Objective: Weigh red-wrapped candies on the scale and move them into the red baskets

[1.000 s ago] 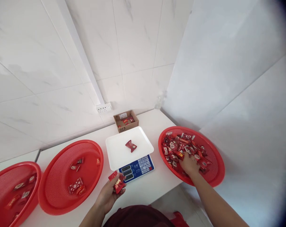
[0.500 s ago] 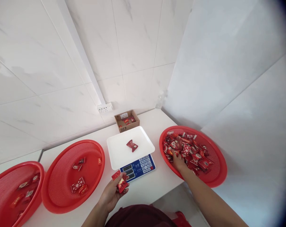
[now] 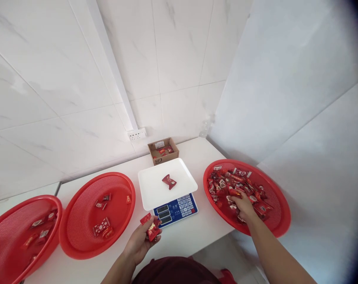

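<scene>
My left hand [image 3: 141, 238] is closed round red candy packets [image 3: 151, 227], just in front of the scale's blue panel [image 3: 175, 209]. One dark red wrapped candy [image 3: 169, 181] lies on the scale's white tray [image 3: 149, 193]. At the right, my right hand [image 3: 243, 205] reaches into a red basket [image 3: 281, 221] heaped with red wrapped candies. Its fingers are closed at a red packet [image 3: 235, 193] on the pile; the fingertips are partly hidden among the wrappers.
A small cardboard box [image 3: 166, 158] with red packets stands behind the scale. Two red baskets are at the left: the middle one [image 3: 78, 213] holds several packets, and the far left one [image 3: 7, 225] is cut off by the frame. A wall socket [image 3: 136, 134] is behind.
My right hand has moved rightward within the basket, from its left part toward the middle of the pile. My left hand still holds the packets. The view has shifted slightly.
</scene>
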`<state>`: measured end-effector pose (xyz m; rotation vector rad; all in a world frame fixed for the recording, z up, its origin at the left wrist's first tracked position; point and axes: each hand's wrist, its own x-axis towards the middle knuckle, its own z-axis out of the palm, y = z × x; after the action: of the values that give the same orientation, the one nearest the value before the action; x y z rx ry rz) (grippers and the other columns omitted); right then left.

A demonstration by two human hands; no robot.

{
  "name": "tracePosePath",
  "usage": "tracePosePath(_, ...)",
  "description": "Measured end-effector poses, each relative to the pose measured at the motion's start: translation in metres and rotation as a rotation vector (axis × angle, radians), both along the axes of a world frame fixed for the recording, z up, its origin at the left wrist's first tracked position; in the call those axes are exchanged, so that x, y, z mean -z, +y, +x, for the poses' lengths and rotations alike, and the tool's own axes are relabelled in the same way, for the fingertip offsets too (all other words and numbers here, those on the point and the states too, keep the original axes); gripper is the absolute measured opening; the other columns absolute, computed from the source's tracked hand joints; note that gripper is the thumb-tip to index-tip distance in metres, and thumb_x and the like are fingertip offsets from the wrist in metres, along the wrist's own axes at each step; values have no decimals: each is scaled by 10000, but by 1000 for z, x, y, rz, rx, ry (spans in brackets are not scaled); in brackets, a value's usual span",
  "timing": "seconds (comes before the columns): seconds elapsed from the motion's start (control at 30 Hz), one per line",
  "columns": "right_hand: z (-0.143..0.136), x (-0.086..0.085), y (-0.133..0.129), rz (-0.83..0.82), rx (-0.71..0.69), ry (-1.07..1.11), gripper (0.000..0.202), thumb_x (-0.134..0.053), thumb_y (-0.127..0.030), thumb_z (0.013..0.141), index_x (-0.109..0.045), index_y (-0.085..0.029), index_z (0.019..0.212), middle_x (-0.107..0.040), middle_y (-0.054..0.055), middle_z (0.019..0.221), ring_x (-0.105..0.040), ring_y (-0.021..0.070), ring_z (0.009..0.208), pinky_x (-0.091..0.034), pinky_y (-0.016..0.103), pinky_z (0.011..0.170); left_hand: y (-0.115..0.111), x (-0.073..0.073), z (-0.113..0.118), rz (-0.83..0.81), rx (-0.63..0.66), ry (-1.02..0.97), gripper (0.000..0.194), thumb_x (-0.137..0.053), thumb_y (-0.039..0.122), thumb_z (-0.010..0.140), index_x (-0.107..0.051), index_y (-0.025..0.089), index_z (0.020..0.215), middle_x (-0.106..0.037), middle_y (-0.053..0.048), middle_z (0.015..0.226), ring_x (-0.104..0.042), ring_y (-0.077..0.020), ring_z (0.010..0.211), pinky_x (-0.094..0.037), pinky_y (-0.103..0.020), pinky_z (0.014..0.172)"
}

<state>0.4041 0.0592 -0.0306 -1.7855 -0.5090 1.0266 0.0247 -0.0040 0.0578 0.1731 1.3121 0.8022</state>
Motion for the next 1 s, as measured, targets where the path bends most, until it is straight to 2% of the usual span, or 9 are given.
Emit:
tracePosePath(0.13, -11, -45, 0, 67, 97, 249, 619, -706, -176, 535, -483, -306, 1097, -580, -66, 601, -553, 114, 461, -472, 217, 423, 3, -3, 8, 22, 60, -18, 267, -651, 344, 734, -594, 173, 930, -650, -69, 947, -632, -136, 675, -517, -272, 632)
tracePosePath(0.27, -56, -85, -3, 74, -110, 356, 597, -723, -257, 557, -474, -329, 1094, -577, -65, 628, -481, 76, 398, -309, 145, 289, 7, -11, 28, 76, 146, -117, 302, -636, 360, 744, -591, 187, 988, -640, -74, 964, -640, -167, 733, -510, -302, 678)
tracePosePath(0.33, -92, -94, -7, 77, -263, 409, 603, -717, -287, 569, -454, -329, 1111, -591, -64, 675, -465, 64, 392, -340, 156, 315, 10, -14, 41, 99, 173, -170, 331, -629, 358, 749, -571, 203, 1036, -637, -67, 955, -644, -184, 756, -507, -329, 690)
tracePosePath(0.5, -178, -89, -25, 123, -606, 252, 459, -614, -375, 688, -461, -282, 1110, -631, -14, 830, -588, 136, 594, -497, 261, 529, 13, -12, 58, 176, 238, -228, 364, -654, 356, 730, -567, 173, 1033, -660, -77, 902, -639, -188, 760, -500, -354, 715)
tracePosePath(0.6, -199, -82, -31, 192, -722, 20, 410, -551, -377, 739, -493, -260, 1127, -623, 26, 1037, -601, 197, 915, -480, 337, 833, 12, -4, 55, 103, 184, -160, 337, -642, 360, 739, -575, 141, 985, -669, -75, 805, -634, -175, 699, -495, -323, 670)
tracePosePath(0.7, -202, -77, -32, 200, -828, -9, 402, -511, -390, 771, -510, -263, 1151, -600, 31, 1137, -557, 206, 1037, -420, 360, 932, 10, 4, 47, -15, 117, -144, 264, -638, 299, 744, -576, 127, 935, -665, -65, 777, -637, -163, 678, -480, -282, 629)
tracePosePath(0.77, -201, -73, -32, 187, -863, 46, 398, -511, -405, 775, -521, -269, 1148, -613, 30, 1112, -576, 204, 992, -455, 356, 880, 9, 7, 43, -43, 96, -165, 234, -641, 262, 741, -574, 127, 920, -666, -63, 798, -639, -160, 673, -479, -276, 621)
tracePosePath(0.87, -200, -70, -27, 114, -835, 180, 425, -508, -462, 774, -506, -286, 1162, -644, 23, 968, -616, 176, 723, -519, 311, 607, 11, 8, 38, -40, 65, -178, 227, -639, 238, 744, -569, 121, 925, -665, -70, 822, -631, -149, 656, -492, -286, 624)
tracePosePath(1.0, -189, -68, -2, 34, -628, 256, 451, -532, -482, 766, -475, -294, 1172, -622, 0, 804, -504, 97, 453, -416, 218, 380, 13, 7, 30, -71, -29, -127, 221, -644, 230, 749, -548, 111, 907, -649, -65, 760, -622, -142, 642, -502, -283, 611)
